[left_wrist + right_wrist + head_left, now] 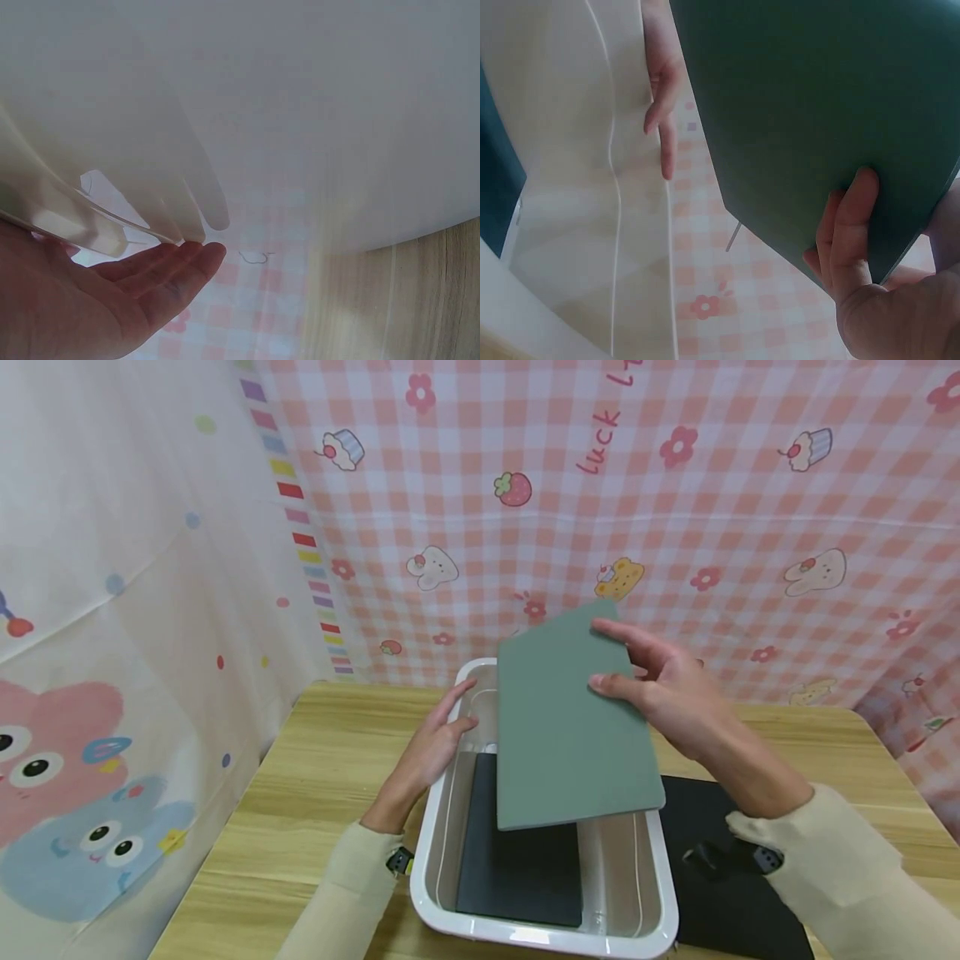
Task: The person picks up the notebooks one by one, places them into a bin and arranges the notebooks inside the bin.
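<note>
My right hand [675, 693] holds a green notebook [570, 735] by its upper right edge, thumb on the upper cover. Several fingers [853, 225] press the opposite cover in the right wrist view. The notebook is tilted over a white plastic tub [442, 877], hiding part of its inside. On the tub's left rim my left hand [431, 747] grips, thumb over the inner side and the other fingers outside, under the rim in the left wrist view. Inside the tub lies a dark notebook [517, 877], its upper part covered by the green one.
A black mat [735, 868] lies on the wooden table [277, 810] to the tub's right, partly beneath my right forearm. Behind the table hangs a pink checked cloth [465, 527], and a white patterned cloth [112, 610] hangs at the left.
</note>
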Demonstrator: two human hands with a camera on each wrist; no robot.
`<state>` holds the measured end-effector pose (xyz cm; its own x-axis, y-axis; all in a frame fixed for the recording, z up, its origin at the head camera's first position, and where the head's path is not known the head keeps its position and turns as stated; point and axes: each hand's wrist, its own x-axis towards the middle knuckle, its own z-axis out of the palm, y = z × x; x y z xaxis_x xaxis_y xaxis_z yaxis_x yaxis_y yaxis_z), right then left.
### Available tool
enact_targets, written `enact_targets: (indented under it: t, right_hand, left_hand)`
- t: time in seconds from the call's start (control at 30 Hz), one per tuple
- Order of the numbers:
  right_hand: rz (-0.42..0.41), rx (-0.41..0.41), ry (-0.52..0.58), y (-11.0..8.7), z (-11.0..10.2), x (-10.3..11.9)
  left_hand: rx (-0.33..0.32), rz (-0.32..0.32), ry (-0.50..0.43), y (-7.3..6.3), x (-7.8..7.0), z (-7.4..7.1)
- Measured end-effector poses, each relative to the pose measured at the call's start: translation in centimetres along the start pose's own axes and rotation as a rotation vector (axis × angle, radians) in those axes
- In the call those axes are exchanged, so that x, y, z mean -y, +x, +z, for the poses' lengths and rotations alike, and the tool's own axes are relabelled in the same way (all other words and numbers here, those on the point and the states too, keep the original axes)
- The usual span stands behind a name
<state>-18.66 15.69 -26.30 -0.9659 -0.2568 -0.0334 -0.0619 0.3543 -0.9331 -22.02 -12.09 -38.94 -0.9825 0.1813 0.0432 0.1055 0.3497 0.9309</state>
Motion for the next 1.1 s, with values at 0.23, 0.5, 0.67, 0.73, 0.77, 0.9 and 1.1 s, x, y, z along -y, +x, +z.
enact_targets:
  t: [0.23, 0.5, 0.67, 0.73, 0.77, 0.9, 1.1]
  right_hand:
    - [-0.005, 0.008, -0.001, 0.3, 0.7, -0.2]
    - [-0.014, -0.006, -0.031, 0.7, 1.4, -0.6]
    - [0.000, -0.003, -0.018, 0.8, 2.0, -0.8]
    - [0.001, -0.003, -0.016, 0.8, 2.3, -0.8]
    - [0.005, -0.005, -0.019, 0.8, 2.4, -0.9]
    - [0.009, -0.009, -0.028, 1.0, 3.0, -0.9]
    - [0.028, -0.010, -0.066, 1.2, 3.8, -1.1]
  left_hand:
    - [-0.009, 0.001, -0.010, 0.0, 0.0, 0.0]
    - [-0.012, 0.008, -0.001, 0.0, 0.1, 0.1]
    - [-0.011, 0.012, -0.011, 0.1, 0.2, 0.1]
    - [-0.011, 0.011, -0.011, 0.1, 0.2, 0.1]
    - [-0.011, 0.011, -0.009, 0.1, 0.1, 0.1]
    - [-0.011, 0.009, -0.007, 0.1, 0.2, 0.1]
    - [-0.007, 0.001, 0.002, 0.1, 0.1, 0.1]
